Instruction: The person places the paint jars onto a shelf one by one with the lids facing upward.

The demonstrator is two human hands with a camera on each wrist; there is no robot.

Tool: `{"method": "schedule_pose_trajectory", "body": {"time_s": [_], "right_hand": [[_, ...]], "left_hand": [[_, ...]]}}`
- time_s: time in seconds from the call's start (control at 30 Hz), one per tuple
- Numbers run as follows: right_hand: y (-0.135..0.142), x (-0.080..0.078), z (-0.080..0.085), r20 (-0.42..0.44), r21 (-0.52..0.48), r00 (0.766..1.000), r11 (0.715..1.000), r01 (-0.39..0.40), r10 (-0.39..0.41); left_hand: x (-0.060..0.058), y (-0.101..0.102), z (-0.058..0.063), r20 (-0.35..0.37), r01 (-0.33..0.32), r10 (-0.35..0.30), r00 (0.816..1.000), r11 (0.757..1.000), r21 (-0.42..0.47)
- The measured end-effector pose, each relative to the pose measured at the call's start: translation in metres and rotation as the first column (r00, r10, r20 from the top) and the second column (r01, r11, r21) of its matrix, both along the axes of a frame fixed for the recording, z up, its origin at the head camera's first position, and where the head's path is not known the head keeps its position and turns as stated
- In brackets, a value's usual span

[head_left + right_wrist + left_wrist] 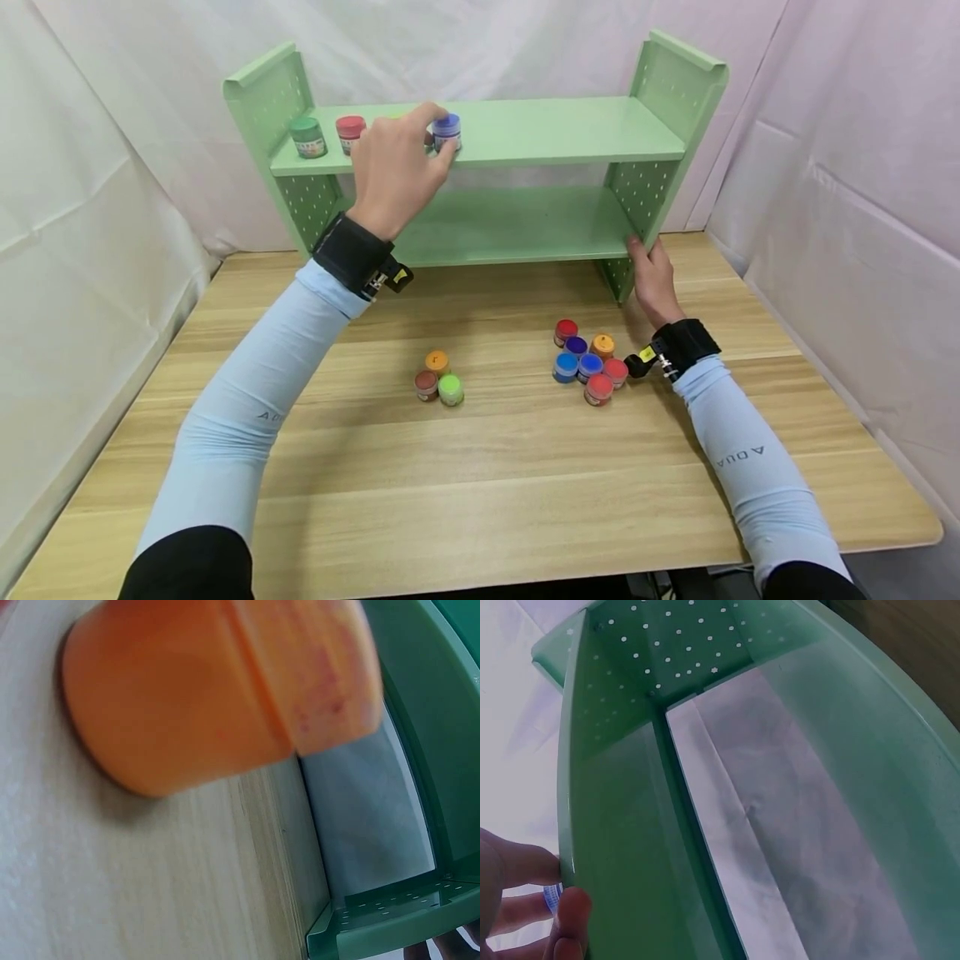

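My left hand (pixel 401 167) pinches a small blue-lidded paint jar (pixel 447 132) between thumb and fingers at the upper board of a green two-tier shelf (pixel 555 129). In the left wrist view, the fingers hide most of that jar (pixel 552 898). Left of this hand, a green jar (pixel 307 137) and a red jar (pixel 350 132) stand on the same board. A yellow-green lid is mostly hidden behind the hand. My right hand (pixel 654 279) holds the lower part of the shelf's right side panel (pixel 660 171); its fingertips show at the corner of the right wrist view.
On the wooden table (pixel 480 483), an orange jar (pixel 437 361), a brown jar (pixel 426 385) and a light-green jar (pixel 451 389) stand together. Several red, blue, purple and orange jars (pixel 590 367) cluster left of my right wrist. White curtains (pixel 847 167) surround the table.
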State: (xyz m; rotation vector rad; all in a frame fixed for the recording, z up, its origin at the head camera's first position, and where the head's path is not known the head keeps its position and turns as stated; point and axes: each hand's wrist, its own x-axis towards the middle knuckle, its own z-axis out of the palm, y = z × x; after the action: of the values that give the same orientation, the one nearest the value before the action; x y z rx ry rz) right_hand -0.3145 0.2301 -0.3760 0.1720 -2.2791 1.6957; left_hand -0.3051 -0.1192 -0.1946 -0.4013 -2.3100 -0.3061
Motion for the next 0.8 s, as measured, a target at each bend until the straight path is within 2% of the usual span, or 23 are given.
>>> {"method": "schedule_pose_trajectory", "body": {"time_s": [0.2, 0.43, 0.7, 0.8], "right_hand": [[-0.007, 0.01, 0.008, -0.008, -0.009, 1.0, 1.0, -0.012, 0.012], [0.007, -0.016, -0.016, -0.013, 0.016, 1.0, 1.0, 0.017, -0.017], [-0.004, 0.004, 0.005, -0.002, 0.017, 1.0, 1.0, 0.003, -0.003], [-0.004, 0.004, 0.005, 0.001, 0.017, 1.0, 1.0, 0.009, -0.009]], "left_hand": [[-0.002, 0.001, 0.0, 0.014, -0.006, 0.006, 1.0, 1.0, -0.005], [-0.002, -0.001, -0.002, -0.017, 0.006, -0.006, 1.0, 1.0, -0.008], [0.001, -0.006, -0.011, -0.057, 0.058, -0.055, 0.997, 0.997, 0.053], [0.004, -0.007, -0.016, -0.11, 0.092, -0.084, 0.99, 0.993, 0.071]]}}
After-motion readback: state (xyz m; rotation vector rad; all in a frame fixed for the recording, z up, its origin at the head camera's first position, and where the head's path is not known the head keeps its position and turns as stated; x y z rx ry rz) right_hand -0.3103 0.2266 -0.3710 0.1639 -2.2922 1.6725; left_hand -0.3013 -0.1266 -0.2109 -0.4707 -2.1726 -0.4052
